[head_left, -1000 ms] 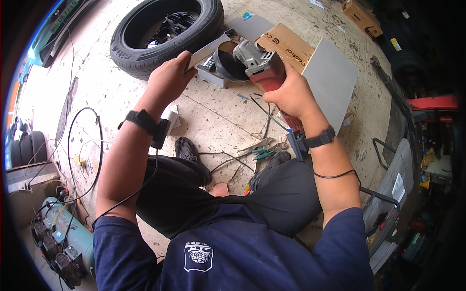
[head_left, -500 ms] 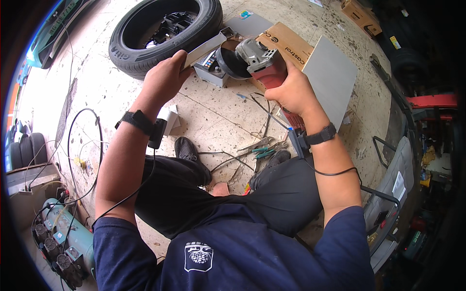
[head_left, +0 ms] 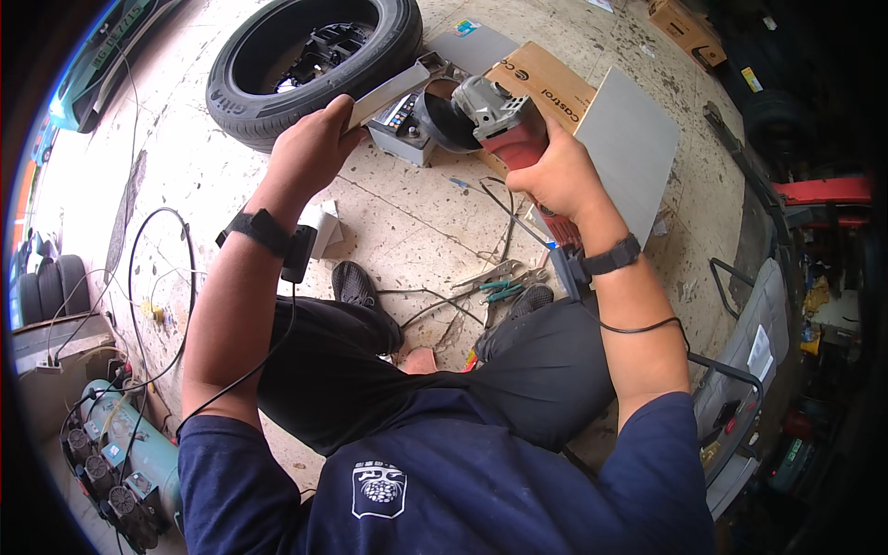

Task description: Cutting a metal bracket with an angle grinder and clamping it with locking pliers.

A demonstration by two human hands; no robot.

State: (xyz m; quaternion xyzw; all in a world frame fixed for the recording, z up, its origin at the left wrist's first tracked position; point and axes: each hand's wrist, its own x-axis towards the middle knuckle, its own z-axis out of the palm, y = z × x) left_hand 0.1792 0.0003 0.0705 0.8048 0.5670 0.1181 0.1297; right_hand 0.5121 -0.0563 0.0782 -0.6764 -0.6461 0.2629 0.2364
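My left hand [head_left: 313, 153] is closed round the near end of a flat, pale metal bar [head_left: 388, 96]. The bar slants away to a bent, bracket-like far end beside the tyre. In my right hand [head_left: 561, 174] is a red and silver angle grinder [head_left: 511, 129], gripped round its body. Its dark round disc or guard [head_left: 438, 118] faces left, close to the far part of the bar; whether they touch I cannot tell. Below the bar stands a grey car battery [head_left: 404, 146], partly covered by it.
Beyond my left hand lies a large tyre [head_left: 245, 116] with dark parts inside. A cardboard box piece [head_left: 546, 81] and grey panel [head_left: 638, 139] lie right of the grinder. Pliers [head_left: 502, 290] and cables lie by my feet. A teal air compressor [head_left: 139, 439] stands at left.
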